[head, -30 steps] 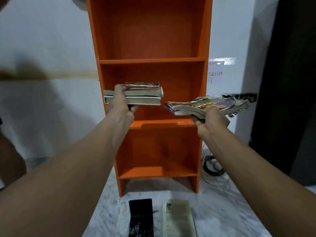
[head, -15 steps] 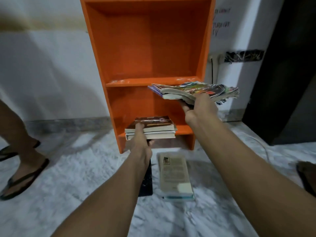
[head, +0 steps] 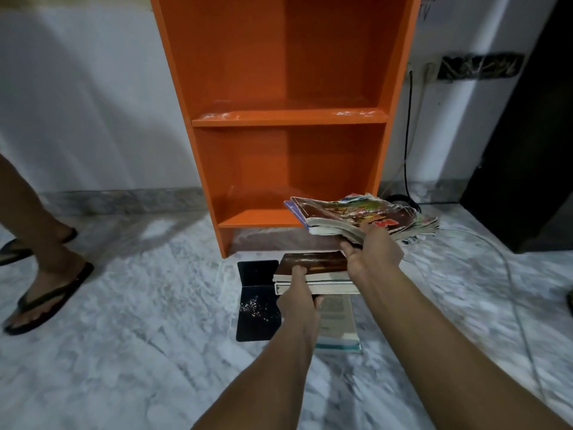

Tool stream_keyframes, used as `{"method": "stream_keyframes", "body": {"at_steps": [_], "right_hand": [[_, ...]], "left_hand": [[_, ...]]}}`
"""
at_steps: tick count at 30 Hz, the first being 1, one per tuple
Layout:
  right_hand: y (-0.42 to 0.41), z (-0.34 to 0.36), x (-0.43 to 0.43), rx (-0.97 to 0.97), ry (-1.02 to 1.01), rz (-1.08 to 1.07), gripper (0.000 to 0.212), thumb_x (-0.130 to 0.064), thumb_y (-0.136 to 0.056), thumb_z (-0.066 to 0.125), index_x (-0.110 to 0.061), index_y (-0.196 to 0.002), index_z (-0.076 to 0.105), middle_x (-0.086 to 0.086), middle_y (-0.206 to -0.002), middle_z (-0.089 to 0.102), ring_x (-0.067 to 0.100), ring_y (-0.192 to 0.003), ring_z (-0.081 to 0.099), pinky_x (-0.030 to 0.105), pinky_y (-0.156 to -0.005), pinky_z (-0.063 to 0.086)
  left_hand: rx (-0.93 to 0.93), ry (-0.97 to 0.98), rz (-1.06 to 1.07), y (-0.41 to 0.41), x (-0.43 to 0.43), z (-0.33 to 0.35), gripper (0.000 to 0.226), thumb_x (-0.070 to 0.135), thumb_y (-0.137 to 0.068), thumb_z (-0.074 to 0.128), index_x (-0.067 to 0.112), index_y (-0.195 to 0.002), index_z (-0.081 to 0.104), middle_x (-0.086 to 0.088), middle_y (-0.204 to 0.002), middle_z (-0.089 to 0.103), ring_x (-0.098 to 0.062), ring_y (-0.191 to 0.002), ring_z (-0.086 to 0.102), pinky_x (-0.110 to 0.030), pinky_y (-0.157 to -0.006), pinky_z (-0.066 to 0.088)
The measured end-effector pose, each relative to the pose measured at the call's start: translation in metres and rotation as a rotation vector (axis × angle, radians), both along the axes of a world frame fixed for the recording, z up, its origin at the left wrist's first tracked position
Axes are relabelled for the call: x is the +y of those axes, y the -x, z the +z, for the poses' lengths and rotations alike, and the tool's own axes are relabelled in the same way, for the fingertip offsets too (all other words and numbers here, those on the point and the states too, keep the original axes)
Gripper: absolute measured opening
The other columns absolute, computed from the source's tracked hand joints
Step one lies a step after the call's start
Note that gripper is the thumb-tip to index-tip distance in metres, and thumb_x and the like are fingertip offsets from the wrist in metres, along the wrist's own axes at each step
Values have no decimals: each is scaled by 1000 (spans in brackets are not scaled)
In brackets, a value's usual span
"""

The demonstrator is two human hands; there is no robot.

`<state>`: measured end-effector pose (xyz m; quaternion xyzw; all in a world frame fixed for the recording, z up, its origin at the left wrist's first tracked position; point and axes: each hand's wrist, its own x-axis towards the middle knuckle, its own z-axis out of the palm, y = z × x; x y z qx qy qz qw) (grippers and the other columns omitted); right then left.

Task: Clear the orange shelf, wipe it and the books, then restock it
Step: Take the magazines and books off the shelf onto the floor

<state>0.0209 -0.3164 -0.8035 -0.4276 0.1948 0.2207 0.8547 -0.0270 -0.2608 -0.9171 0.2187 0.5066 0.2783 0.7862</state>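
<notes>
The marble floor [head: 124, 352] carries the orange shelf [head: 310, 57], which stands against the wall. Its middle board [head: 288, 117] has pale streaks. In front of the shelf a flat black folded object [head: 255, 305] lies on the floor, with a pale book [head: 338, 324] just beside it on the right. A white cable [head: 511, 274] runs over the floor further right, and a sandalled foot [head: 46, 293] stands at the left.

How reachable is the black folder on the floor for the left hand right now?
Probably not yet: the left hand grips a stack of two books. The black folder lies uncovered right beside it; only the full hand is in the way.
</notes>
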Motion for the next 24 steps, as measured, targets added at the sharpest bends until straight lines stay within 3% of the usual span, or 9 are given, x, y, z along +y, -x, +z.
{"method": "stream_keyframes", "body": {"at_steps": [3,6,11,14,17,19,21,24], "right_hand": [[-6,-14,6,39,22,26,16,2,-93,57,-4,-103,46,8,-87,52,20,-72,56,41,-82,53],[-10,-30,11,68,16,60,11,0,-94,56,-2,-103,49,11,-87,55,23,-74,61,40,-79,55],[-17,-64,17,114,27,93,18,-5,-95,57,-5,-111,48,11,-95,54,24,-90,60,38,-81,54],[-17,-89,20,145,52,111,24,-1,-93,59,-2,-115,50,14,-98,59,28,-89,64,41,-73,58],[-15,-113,21,180,66,129,19,1,-90,61,-1,-105,50,17,-100,60,31,-88,64,42,-64,57],[-13,-129,21,209,72,133,15,2,-90,62,0,-99,50,19,-101,60,34,-92,63,47,-74,57],[-9,-145,19,240,100,150,22,0,-90,62,4,-109,52,20,-104,62,35,-97,64,48,-79,57],[-3,-177,17,272,120,169,34,-3,-89,65,-1,-121,53,21,-109,65,36,-95,67,42,-63,60]], "left_hand": [[-11,22,1,-14,0,-11,36,24,-83,73,2,-109,63,-11,-97,68,-18,-76,65,-20,-43,48],[-33,67,-5,-23,-1,-27,31,20,-86,70,3,-110,61,-10,-91,68,-17,-74,65,-21,-44,50],[2,124,-36,-26,-2,-63,27,24,-89,69,8,-109,60,-8,-94,66,-18,-82,62,-25,-60,50],[35,149,-88,-24,2,-85,27,30,-90,68,9,-106,60,-10,-95,65,-19,-84,62,-31,-74,56],[8,159,-163,-22,6,-111,34,30,-92,67,7,-117,61,-16,-111,68,-27,-99,66,-41,-89,56],[13,160,-223,-19,5,-126,37,33,-93,66,8,-120,60,-17,-117,66,-30,-105,65,-44,-90,56],[24,154,-336,-16,4,-142,33,34,-96,62,10,-117,62,-18,-114,69,-32,-104,67,-46,-89,57],[38,117,-425,-12,1,-155,23,21,-105,43,6,-106,60,-15,-96,66,-24,-86,64,-34,-73,54]]}}
